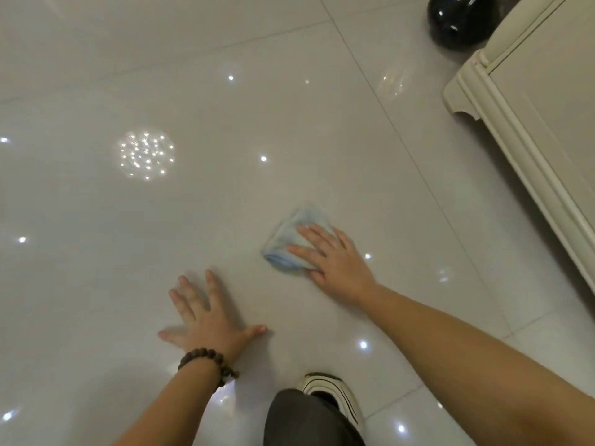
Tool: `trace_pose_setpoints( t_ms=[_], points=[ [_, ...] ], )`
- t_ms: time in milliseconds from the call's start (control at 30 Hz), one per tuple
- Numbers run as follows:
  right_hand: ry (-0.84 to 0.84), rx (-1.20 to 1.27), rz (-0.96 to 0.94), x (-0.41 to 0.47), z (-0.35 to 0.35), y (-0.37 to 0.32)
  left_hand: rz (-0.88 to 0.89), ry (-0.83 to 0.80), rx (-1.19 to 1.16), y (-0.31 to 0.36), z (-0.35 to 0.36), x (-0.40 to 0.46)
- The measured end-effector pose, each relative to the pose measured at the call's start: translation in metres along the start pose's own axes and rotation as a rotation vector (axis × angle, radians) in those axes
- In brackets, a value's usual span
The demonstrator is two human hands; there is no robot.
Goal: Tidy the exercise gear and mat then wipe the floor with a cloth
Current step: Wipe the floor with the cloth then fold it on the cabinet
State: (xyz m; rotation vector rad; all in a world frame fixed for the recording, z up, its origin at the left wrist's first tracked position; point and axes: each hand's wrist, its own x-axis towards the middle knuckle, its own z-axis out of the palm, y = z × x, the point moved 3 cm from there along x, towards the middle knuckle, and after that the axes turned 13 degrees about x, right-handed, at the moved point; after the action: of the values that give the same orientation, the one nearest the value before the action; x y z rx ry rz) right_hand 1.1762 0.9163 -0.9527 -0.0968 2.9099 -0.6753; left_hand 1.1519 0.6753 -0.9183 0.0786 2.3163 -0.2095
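A folded light-blue cloth [289, 239] lies on the glossy pale tiled floor [225, 204] right of centre. My right hand [331, 255] presses flat on the cloth's near right part, fingers straight and spread. My left hand [206, 317], with a dark bead bracelet at the wrist, rests flat on the bare tile to the lower left of the cloth, fingers spread. No exercise gear or mat shows in the head view.
A cream cabinet [521, 117] with a moulded base stands at the right edge. A shiny black rounded object [457, 20] sits on the floor at the top right beside it. My knee and a white shoe [335, 397] are at the bottom centre.
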Motion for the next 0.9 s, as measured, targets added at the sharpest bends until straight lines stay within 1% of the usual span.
trace_pose_setpoints(
  t_ms=[33, 100, 167, 200, 267, 300, 333, 367, 400, 433, 467, 533, 567, 600, 633, 667, 700, 800, 833, 900],
  points=[
    [0.052, -0.010, 0.088, -0.021, -0.007, 0.028, 0.006, -0.008, 0.021, -0.002, 0.003, -0.001],
    [0.185, 0.000, 0.371, -0.073, -0.026, 0.085, 0.025, -0.019, 0.052, -0.004, 0.009, -0.003],
    [0.294, 0.045, 0.657, -0.134, -0.042, 0.121, 0.044, -0.022, 0.067, -0.005, 0.012, -0.005],
    [0.369, 0.061, 0.805, -0.160, -0.049, 0.129, 0.048, -0.022, 0.068, -0.004, 0.013, -0.005],
    [0.462, 0.163, 1.185, -0.185, -0.053, 0.133, 0.053, -0.024, 0.065, -0.003, 0.012, -0.006],
    [0.519, 0.220, 1.358, -0.181, -0.052, 0.126, 0.057, -0.023, 0.064, -0.003, 0.012, -0.007],
    [0.558, 0.249, 1.457, -0.168, -0.050, 0.112, 0.060, -0.020, 0.066, -0.003, 0.011, -0.007],
    [0.548, 0.269, 1.461, -0.148, -0.045, 0.095, 0.060, -0.018, 0.066, -0.004, 0.011, -0.009],
    [0.501, 0.271, 1.367, -0.126, -0.034, 0.075, 0.061, -0.016, 0.063, -0.004, 0.012, -0.010],
    [0.449, 0.253, 1.196, -0.105, -0.020, 0.050, 0.063, -0.013, 0.060, -0.004, 0.012, -0.011],
    [0.406, 0.214, 0.977, -0.087, -0.003, 0.022, 0.065, -0.007, 0.060, -0.004, 0.012, -0.011],
    [0.258, 0.147, 0.553, -0.079, 0.021, -0.027, 0.069, -0.002, 0.062, -0.006, 0.013, -0.012],
    [0.173, 0.143, 0.389, -0.087, 0.025, -0.036, 0.073, -0.001, 0.065, -0.007, 0.013, -0.012],
    [0.076, 0.135, 0.253, -0.099, 0.023, -0.030, 0.075, 0.001, 0.069, -0.008, 0.014, -0.011],
    [0.027, 0.095, 0.173, -0.116, 0.020, -0.014, 0.076, 0.002, 0.073, -0.009, 0.014, -0.011],
    [0.013, 0.071, 0.180, -0.136, 0.015, 0.009, 0.076, 0.002, 0.075, -0.009, 0.014, -0.011],
    [0.068, 0.063, 0.267, -0.158, 0.008, 0.034, 0.077, 0.001, 0.075, -0.010, 0.014, -0.010],
    [0.306, 0.125, 0.804, -0.221, -0.019, 0.089, 0.095, 0.013, 0.084, -0.012, 0.015, -0.009],
    [0.385, 0.150, 0.980, -0.229, -0.026, 0.094, 0.108, 0.024, 0.087, -0.014, 0.016, -0.009],
    [0.484, 0.279, 1.320, -0.216, -0.034, 0.089, 0.127, 0.043, 0.088, -0.016, 0.016, -0.009]
  ],
)
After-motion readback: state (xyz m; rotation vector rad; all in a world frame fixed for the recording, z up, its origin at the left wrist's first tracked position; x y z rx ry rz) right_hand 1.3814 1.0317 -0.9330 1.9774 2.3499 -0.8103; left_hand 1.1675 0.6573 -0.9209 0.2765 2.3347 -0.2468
